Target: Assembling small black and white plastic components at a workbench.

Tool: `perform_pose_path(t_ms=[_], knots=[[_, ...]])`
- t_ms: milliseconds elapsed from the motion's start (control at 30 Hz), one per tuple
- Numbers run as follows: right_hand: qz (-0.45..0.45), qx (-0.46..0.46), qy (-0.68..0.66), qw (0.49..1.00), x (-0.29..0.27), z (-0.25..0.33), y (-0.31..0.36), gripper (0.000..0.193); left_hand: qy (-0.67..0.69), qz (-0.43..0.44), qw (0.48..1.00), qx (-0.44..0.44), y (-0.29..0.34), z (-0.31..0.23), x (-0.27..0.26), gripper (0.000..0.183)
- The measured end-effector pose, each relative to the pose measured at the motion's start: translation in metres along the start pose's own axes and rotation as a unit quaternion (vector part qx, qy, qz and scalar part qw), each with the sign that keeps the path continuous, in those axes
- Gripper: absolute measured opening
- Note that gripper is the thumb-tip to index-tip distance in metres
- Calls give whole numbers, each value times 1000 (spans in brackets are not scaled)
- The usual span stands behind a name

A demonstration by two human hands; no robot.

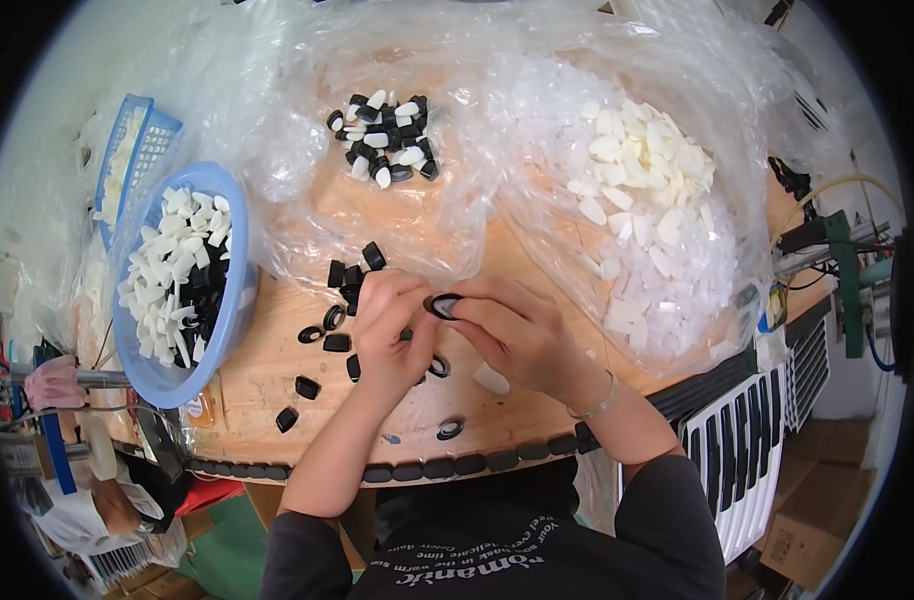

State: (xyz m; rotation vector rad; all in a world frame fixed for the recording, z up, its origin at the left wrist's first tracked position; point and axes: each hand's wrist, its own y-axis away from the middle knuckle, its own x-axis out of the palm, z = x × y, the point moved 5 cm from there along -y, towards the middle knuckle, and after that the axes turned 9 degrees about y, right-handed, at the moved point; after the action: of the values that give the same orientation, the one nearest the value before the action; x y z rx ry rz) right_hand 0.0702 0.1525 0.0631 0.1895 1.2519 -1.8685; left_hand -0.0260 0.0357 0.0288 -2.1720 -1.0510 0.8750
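In front of my chest, both hands meet at a black oval ring (433, 304) with a pale oval insert (447, 306) showing inside it. My right hand (522, 335) pinches its right side between thumb and fingers. My left hand (389, 325) is closed, its fingertips at the ring's left end. Loose black oval rings (334, 318) lie on the wooden table around my left hand, some on edge and some flat. One flat ring (450, 429) lies nearer to me. A white oval piece (492, 378) rests below my right hand.
Left, a blue basin (239, 290) holds white and black pieces; behind it stands a blue basket (157, 135). Ahead, black-and-white pieces (382, 138) lie on clear plastic. White oval pieces (657, 160) lie in plastic at right. Black blocks (467, 464) line the table's front edge.
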Motion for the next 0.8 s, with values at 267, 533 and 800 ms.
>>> perform_pose_path(t_ms=[267, 533, 800], knots=[[-60, 35, 44, 997, 4, -4, 3, 17, -86, -36, 989, 112, 4, -17, -1, 47], [-60, -15, 57, 997, 5, 6, 3, 19, -40, -37, 994, 92, 1, -14, -5, 47], [-163, 144, 75, 973, -76, -63, -9, 11, 35, -92, 995, 8, 0, -4, -28, 48]])
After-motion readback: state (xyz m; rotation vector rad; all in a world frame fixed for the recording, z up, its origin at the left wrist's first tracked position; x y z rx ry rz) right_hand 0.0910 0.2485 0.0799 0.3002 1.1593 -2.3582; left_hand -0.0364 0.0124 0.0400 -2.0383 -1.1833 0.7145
